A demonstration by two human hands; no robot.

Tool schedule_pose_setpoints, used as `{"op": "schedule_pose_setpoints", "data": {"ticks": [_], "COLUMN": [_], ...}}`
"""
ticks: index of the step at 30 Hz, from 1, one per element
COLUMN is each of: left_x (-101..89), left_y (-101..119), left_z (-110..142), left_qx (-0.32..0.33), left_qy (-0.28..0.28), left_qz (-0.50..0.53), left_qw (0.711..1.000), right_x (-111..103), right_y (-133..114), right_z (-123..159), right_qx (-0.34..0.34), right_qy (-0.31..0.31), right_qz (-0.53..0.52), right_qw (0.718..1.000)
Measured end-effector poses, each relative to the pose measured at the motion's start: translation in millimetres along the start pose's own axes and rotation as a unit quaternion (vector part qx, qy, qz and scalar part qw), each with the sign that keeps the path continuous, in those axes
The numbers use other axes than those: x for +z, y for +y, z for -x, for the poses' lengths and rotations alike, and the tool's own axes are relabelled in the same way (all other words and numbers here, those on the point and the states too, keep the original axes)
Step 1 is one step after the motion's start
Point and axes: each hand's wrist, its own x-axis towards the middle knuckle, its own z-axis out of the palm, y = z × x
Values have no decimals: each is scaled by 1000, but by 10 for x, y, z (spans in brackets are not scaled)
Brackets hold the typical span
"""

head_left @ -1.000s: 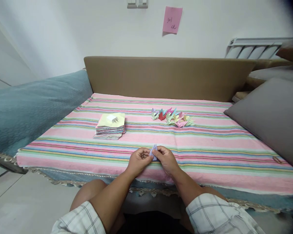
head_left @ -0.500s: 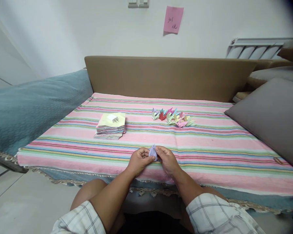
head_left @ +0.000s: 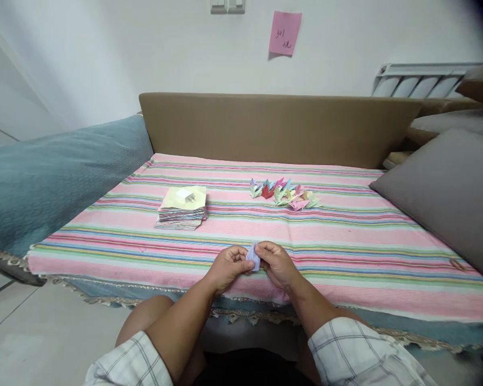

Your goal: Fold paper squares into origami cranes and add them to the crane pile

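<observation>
Between my two hands is a small piece of folded lavender origami paper (head_left: 253,258). My left hand (head_left: 230,267) pinches its lower left side between thumb and fingers. My right hand (head_left: 277,262) grips its upper right edge with thumb and forefinger. Both hands are just above the front part of the striped cloth (head_left: 326,236). Farther back lies a cluster of colourful folded paper cranes (head_left: 285,194). To the left stands a stack of square paper sheets (head_left: 182,212), yellow on top, with a white plug adapter (head_left: 185,195) resting on it.
A brown backrest (head_left: 273,128) runs along the back. A blue-covered armrest (head_left: 72,171) bounds the left, and a large grey cushion (head_left: 451,187) the right. A small brown object (head_left: 459,265) lies near the right front edge. A pink note (head_left: 285,33) is on the wall.
The lavender paper has tilted and dropped slightly, and its pointed top is now covered by my right fingers. My right thumb and forefinger have shifted onto its upper edge.
</observation>
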Motion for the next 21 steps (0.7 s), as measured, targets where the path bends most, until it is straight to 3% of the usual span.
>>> {"op": "schedule_pose_setpoints", "data": {"ticks": [9,21], "left_x": [17,26], "left_y": [10,29], "left_z": [14,34], "left_qx": [-2,3], "left_qy": [3,7], "left_qz": [10,-1], "left_qw": [1000,1000], "right_x": [-54,25], "right_y": [50,-21], "right_z": [-7,33], "right_qx": [-22,15], "right_qy": [-25,-21], "right_qz": [26,-8], "right_qw": [999,1000]}}
